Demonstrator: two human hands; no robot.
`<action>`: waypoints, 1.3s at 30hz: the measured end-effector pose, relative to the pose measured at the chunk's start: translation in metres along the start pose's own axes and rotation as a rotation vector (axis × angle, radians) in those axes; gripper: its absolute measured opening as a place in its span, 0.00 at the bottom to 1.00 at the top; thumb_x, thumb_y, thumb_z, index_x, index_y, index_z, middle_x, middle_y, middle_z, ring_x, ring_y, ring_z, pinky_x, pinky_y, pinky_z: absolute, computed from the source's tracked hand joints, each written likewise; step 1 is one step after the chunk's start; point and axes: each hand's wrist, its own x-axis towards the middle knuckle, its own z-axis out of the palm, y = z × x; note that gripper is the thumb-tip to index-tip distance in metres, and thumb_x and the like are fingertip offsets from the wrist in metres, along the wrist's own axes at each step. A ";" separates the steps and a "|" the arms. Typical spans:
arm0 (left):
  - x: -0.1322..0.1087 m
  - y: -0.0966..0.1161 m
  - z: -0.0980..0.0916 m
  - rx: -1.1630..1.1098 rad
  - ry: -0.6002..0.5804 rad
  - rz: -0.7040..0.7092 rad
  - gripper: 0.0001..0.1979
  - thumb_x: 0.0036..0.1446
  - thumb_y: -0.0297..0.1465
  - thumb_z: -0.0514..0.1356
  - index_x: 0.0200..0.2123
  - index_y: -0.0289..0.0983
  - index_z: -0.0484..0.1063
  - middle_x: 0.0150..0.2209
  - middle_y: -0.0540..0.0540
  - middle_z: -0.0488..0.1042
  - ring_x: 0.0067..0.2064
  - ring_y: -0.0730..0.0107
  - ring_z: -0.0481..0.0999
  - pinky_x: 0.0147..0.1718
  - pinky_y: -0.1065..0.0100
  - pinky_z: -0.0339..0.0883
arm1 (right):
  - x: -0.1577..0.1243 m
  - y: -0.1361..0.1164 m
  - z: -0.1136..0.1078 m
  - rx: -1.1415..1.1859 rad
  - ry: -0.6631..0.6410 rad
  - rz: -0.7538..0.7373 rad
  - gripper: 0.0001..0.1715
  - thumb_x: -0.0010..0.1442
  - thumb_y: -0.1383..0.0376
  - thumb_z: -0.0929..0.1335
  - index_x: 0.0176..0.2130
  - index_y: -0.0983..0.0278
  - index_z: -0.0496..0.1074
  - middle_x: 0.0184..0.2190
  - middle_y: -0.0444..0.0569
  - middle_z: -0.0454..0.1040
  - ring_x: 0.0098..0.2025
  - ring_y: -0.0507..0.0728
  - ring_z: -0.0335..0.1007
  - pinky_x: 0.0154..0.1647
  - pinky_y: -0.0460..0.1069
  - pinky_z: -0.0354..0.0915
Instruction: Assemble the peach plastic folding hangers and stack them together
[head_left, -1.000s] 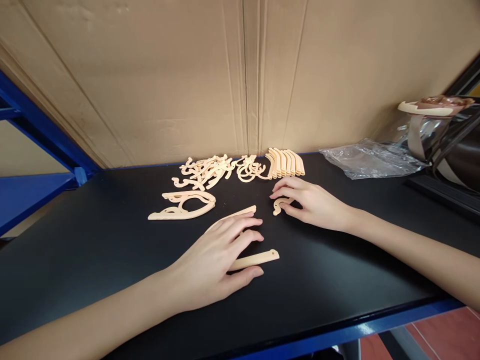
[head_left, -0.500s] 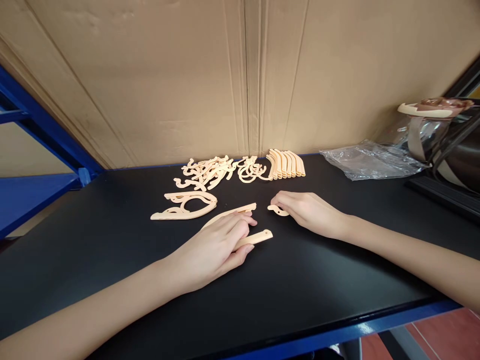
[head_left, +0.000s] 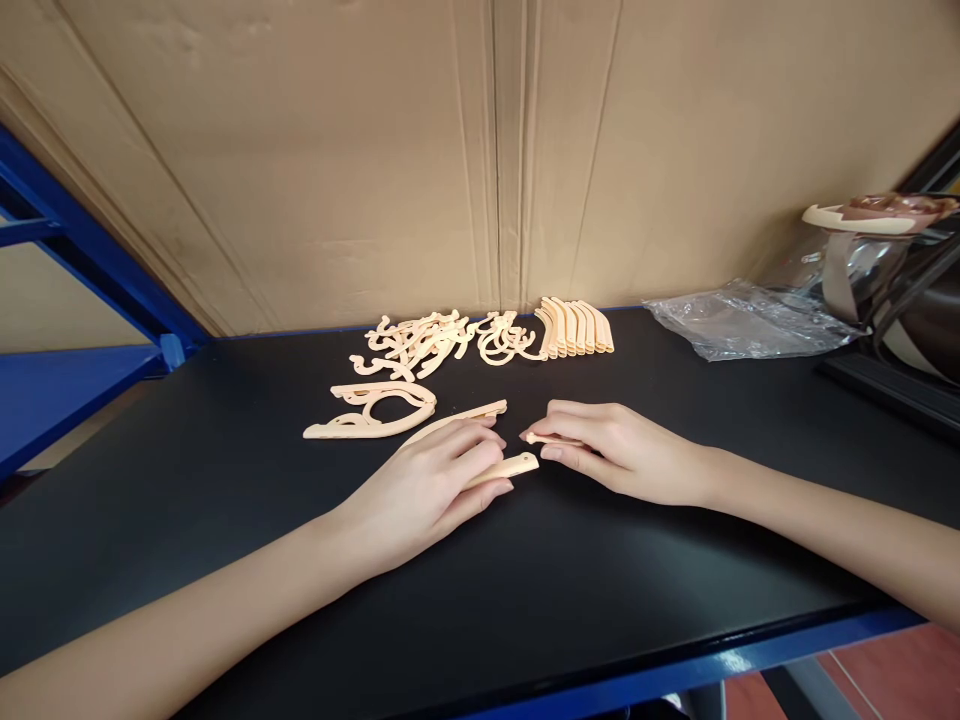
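Observation:
My left hand [head_left: 442, 475] is closed on a cream plastic hanger arm [head_left: 521, 464], whose holed end sticks out to the right between thumb and fingers. A second cream arm [head_left: 480, 410] shows beyond those fingers; how the two join is hidden under the hand. My right hand [head_left: 615, 445] pinches a small curved cream piece [head_left: 555, 439], seen edge-on, just right of the holed end and apart from it. A folded cream hanger [head_left: 375, 428] lies on the black table to the left.
Along the back are a loose pile of hook-shaped pieces [head_left: 420, 340], several ring-like curved pieces [head_left: 499, 345] and a row of stacked hanger arms [head_left: 576, 328]. A clear plastic bag [head_left: 750, 325] lies at the back right. A cardboard wall [head_left: 337, 170] stands behind the black table [head_left: 600, 590].
My right hand has come nearer to my left and down slightly, turning the small curved piece edge-on. The left hand's hanger arm has shifted slightly left and up.

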 end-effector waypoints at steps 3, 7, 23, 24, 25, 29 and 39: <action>0.001 0.001 0.000 -0.014 0.002 -0.029 0.08 0.68 0.33 0.51 0.40 0.37 0.66 0.45 0.43 0.75 0.58 0.59 0.69 0.54 0.60 0.67 | 0.000 -0.003 -0.002 -0.001 0.003 -0.029 0.20 0.71 0.58 0.55 0.43 0.63 0.70 0.36 0.47 0.71 0.35 0.51 0.68 0.36 0.46 0.61; 0.002 0.001 -0.001 -0.058 -0.027 -0.072 0.07 0.68 0.33 0.50 0.42 0.37 0.66 0.45 0.44 0.74 0.58 0.60 0.68 0.53 0.60 0.66 | -0.001 -0.004 -0.001 -0.038 -0.027 0.020 0.21 0.71 0.57 0.54 0.38 0.64 0.68 0.28 0.44 0.68 0.27 0.50 0.63 0.30 0.46 0.57; 0.003 0.003 -0.002 -0.169 -0.137 -0.169 0.13 0.69 0.36 0.48 0.49 0.40 0.68 0.53 0.47 0.69 0.63 0.61 0.59 0.59 0.61 0.58 | -0.003 -0.002 0.011 -0.151 -0.005 0.032 0.18 0.70 0.53 0.55 0.34 0.62 0.60 0.24 0.40 0.61 0.22 0.49 0.53 0.23 0.45 0.51; 0.003 0.004 -0.003 -0.185 -0.146 -0.177 0.13 0.69 0.37 0.48 0.49 0.41 0.68 0.53 0.47 0.69 0.63 0.61 0.59 0.59 0.61 0.58 | -0.003 -0.002 0.012 -0.176 -0.008 0.026 0.19 0.70 0.54 0.54 0.34 0.62 0.60 0.24 0.40 0.61 0.21 0.49 0.53 0.23 0.45 0.50; 0.004 0.004 -0.003 -0.195 -0.156 -0.182 0.13 0.69 0.37 0.48 0.49 0.41 0.68 0.53 0.47 0.69 0.63 0.61 0.59 0.60 0.61 0.58 | -0.004 -0.001 0.012 -0.202 -0.010 0.023 0.19 0.70 0.53 0.54 0.34 0.62 0.60 0.24 0.40 0.61 0.21 0.49 0.52 0.23 0.45 0.50; 0.005 0.005 -0.004 -0.211 -0.172 -0.186 0.13 0.69 0.37 0.48 0.49 0.41 0.69 0.54 0.48 0.68 0.63 0.62 0.59 0.60 0.61 0.57 | -0.005 -0.001 0.014 -0.290 0.003 0.004 0.20 0.71 0.54 0.53 0.33 0.62 0.60 0.23 0.40 0.61 0.21 0.49 0.51 0.22 0.46 0.48; 0.004 0.006 -0.004 -0.211 -0.159 -0.175 0.13 0.69 0.36 0.48 0.46 0.41 0.71 0.53 0.47 0.69 0.62 0.61 0.61 0.59 0.61 0.59 | -0.005 -0.002 0.015 -0.465 0.067 -0.105 0.20 0.72 0.58 0.52 0.33 0.63 0.61 0.24 0.40 0.64 0.21 0.49 0.54 0.19 0.46 0.44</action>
